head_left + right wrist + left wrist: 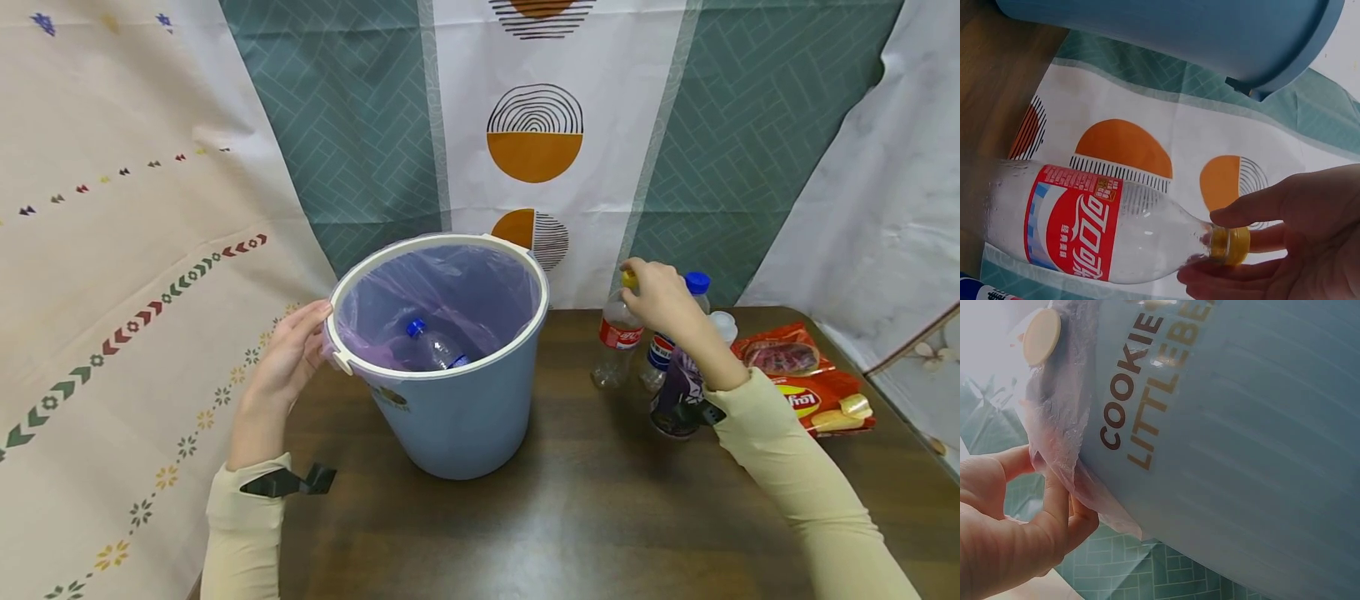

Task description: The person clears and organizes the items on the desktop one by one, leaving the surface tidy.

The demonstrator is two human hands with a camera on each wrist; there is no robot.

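A blue trash bin (468,425) with a cream rim stands on the table, lined with a thin purple plastic bag (1063,406). My left hand (288,358) holds the bin's left rim, fingers under the bag's folded edge. Inside the bin lies a clear bottle with a blue cap (442,348). To the right, my right hand (663,300) pinches the yellow cap of a clear plastic cola bottle (1075,222). That bottle has a red label, looks empty of drink and is upright on the table in the head view.
Right of the cola bottle stand a blue-capped Pepsi bottle (660,352) and a dark purple-labelled bottle (675,404), partly behind my right forearm. A white-capped container (723,325) and red snack bags (825,392) are farther right. Patterned cloth (360,125) hangs behind the table.
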